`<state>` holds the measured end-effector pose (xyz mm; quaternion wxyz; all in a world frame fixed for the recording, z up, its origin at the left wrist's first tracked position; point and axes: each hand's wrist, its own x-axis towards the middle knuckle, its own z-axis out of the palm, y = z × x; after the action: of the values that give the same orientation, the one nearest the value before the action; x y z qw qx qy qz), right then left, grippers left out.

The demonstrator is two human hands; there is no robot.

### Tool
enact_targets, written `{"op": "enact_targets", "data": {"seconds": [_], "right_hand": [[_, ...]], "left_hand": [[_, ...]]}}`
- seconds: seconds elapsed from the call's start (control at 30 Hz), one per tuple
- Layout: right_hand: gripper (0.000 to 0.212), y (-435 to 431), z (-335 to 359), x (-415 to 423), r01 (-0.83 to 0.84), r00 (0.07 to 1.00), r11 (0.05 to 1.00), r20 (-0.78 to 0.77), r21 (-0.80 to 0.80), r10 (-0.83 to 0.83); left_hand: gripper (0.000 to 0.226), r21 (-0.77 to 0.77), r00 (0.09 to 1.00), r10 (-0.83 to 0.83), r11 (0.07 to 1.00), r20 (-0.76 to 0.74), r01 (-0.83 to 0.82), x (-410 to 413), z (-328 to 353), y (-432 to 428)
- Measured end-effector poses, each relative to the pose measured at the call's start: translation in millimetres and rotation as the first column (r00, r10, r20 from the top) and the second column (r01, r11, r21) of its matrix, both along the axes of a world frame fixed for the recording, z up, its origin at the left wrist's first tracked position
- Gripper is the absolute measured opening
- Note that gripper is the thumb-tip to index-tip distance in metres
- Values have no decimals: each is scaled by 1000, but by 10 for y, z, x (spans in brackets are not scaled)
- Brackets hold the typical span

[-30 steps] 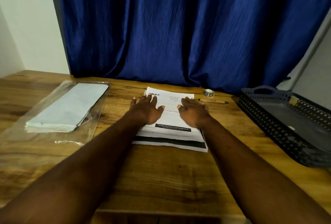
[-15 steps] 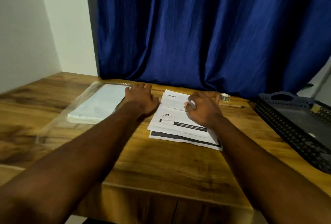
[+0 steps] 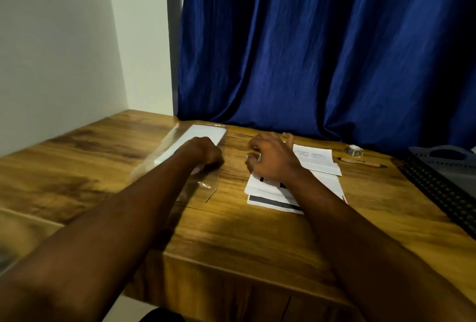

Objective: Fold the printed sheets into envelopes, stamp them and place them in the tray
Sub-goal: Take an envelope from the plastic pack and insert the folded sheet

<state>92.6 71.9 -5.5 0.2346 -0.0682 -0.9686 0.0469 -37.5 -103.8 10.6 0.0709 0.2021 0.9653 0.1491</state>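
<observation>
A stack of printed sheets (image 3: 318, 160) lies on the wooden table (image 3: 257, 239), right of centre. My right hand (image 3: 273, 159) sits over the stack's left part with its fingers curled, and white paper shows between them, so it pinches the top printed sheet. A clear plastic pack of white envelopes (image 3: 203, 132) lies to the left. My left hand (image 3: 203, 151) is on the near end of that pack, fingers curled downward and hidden behind the back of the hand. A dark mesh tray (image 3: 438, 182) stands at the right edge.
A small stamp (image 3: 354, 150) and a pen (image 3: 362, 162) lie behind the sheets near the blue curtain (image 3: 322, 51). A white wall (image 3: 64, 51) borders the table on the left. The table's front edge (image 3: 231, 265) is close to me.
My view swung left and upward. My left hand moved off the sheets to the envelope pack. My right hand curled its fingers and shifted to the left side of the sheets.
</observation>
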Motion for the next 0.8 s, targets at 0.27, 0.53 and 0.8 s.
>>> {"op": "enact_targets", "data": {"seconds": [0.27, 0.53, 0.8], "right_hand": [[33, -229, -20, 6, -86, 996, 990, 4, -108, 87], [43, -511, 98, -143, -186, 982, 973, 5, -137, 188], [28, -497, 12, -159, -202, 978, 963, -77, -180, 191]], "left_hand": [[54, 246, 973, -227, 946, 30, 213, -205, -100, -154], [96, 6, 849, -429, 894, 308, 449, -275, 277, -481], [91, -38, 798, -429, 872, 423, 488, -280, 322, -598]]}}
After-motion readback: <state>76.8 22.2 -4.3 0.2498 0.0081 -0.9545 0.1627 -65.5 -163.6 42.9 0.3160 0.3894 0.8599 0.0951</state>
